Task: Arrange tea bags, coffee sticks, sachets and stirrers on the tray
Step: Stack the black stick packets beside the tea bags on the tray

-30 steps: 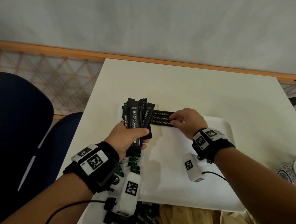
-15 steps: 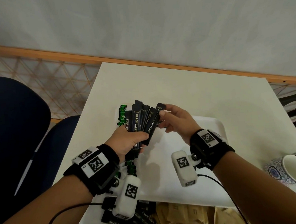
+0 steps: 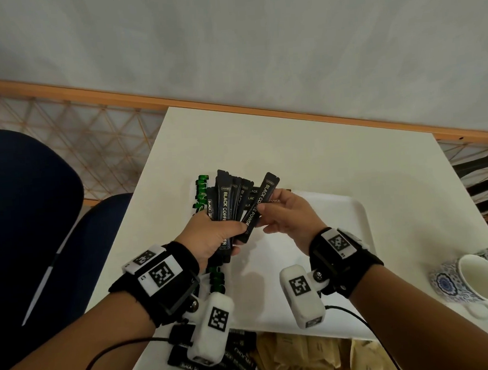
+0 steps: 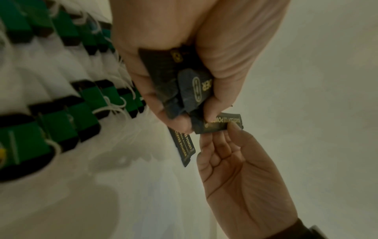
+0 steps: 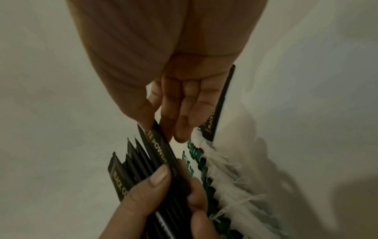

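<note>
Currently your left hand [image 3: 211,235] holds a fanned bundle of black coffee sticks [image 3: 228,203] above the white tray [image 3: 350,215], fingers and thumb curled round their lower ends. Gold print reads "BLACK COFFEE POWDER" down each stick; a small oval at the top seems to read "CHOCMET", though it is too small to be sure. Your right hand [image 3: 286,213] pinches one stick [image 3: 259,205] at the bundle's right edge, thumb on one face and fingers behind; its lower end still sits under your left thumb, so both grips are on it.

More sticks [image 4: 185,148] with the same print lie flat on the tray below your hands. Tea bags [image 4: 67,113] with green and black tags and white strings lie in rows along the tray's left side; their tags carry no writing you can read.

At the near edge of the surface [image 3: 307,158] lies a heap of loose black sticks [image 3: 236,359] beside brown paper sachets [image 3: 307,355]. Two patterned blue and white cups [image 3: 468,279] stand on the right.
</note>
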`<action>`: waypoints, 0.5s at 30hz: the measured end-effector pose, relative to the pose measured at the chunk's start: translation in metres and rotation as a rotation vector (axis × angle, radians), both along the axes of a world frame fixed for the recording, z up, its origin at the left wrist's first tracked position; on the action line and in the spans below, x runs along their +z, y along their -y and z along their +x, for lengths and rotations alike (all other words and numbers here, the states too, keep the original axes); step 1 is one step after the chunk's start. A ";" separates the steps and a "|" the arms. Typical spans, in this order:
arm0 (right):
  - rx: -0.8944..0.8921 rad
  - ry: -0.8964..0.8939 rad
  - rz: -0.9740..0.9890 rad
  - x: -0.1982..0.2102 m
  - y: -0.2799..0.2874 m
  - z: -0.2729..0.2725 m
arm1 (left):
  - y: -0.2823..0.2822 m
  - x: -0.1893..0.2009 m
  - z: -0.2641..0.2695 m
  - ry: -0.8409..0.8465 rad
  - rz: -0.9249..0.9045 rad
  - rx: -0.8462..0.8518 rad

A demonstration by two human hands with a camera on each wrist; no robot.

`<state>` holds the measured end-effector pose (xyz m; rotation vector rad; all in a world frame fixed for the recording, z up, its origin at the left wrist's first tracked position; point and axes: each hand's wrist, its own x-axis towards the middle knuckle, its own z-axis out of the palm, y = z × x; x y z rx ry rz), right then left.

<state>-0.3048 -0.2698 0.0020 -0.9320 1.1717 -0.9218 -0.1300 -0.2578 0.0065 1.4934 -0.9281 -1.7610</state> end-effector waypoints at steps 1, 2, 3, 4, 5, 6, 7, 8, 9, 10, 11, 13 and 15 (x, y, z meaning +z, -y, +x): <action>-0.025 0.004 0.005 -0.001 0.000 -0.001 | 0.000 0.000 0.000 0.001 0.001 -0.004; -0.045 0.002 0.009 -0.001 0.001 -0.002 | 0.000 0.000 0.001 -0.001 0.003 -0.009; -0.048 -0.001 0.014 -0.001 0.001 -0.003 | 0.000 0.001 0.001 -0.003 0.005 -0.016; -0.032 -0.006 0.015 0.000 0.001 -0.005 | 0.000 0.002 0.001 -0.004 0.005 -0.024; -0.002 -0.009 0.014 0.000 0.001 -0.006 | -0.001 0.002 0.000 -0.006 0.004 -0.031; 0.033 -0.012 0.009 0.000 0.000 -0.007 | -0.001 0.003 0.000 -0.007 0.002 -0.036; 0.060 -0.010 0.006 0.001 -0.001 -0.007 | -0.002 0.003 -0.001 -0.009 0.000 -0.040; 0.069 -0.012 0.005 0.001 -0.002 -0.007 | -0.002 0.004 -0.002 -0.013 -0.002 -0.045; 0.060 -0.010 0.003 0.001 -0.003 -0.007 | -0.002 0.004 -0.003 -0.020 0.000 -0.045; 0.030 -0.010 0.003 0.000 -0.002 -0.007 | -0.002 0.003 -0.003 -0.032 0.009 -0.035; -0.015 -0.011 -0.001 -0.001 -0.001 -0.008 | -0.001 0.003 -0.002 -0.050 0.025 -0.014; -0.101 -0.160 -0.042 -0.007 0.004 -0.014 | 0.001 0.003 0.001 -0.097 0.062 0.054; -0.078 -0.569 -0.151 -0.017 0.012 -0.027 | 0.004 0.006 0.006 -0.119 0.073 0.103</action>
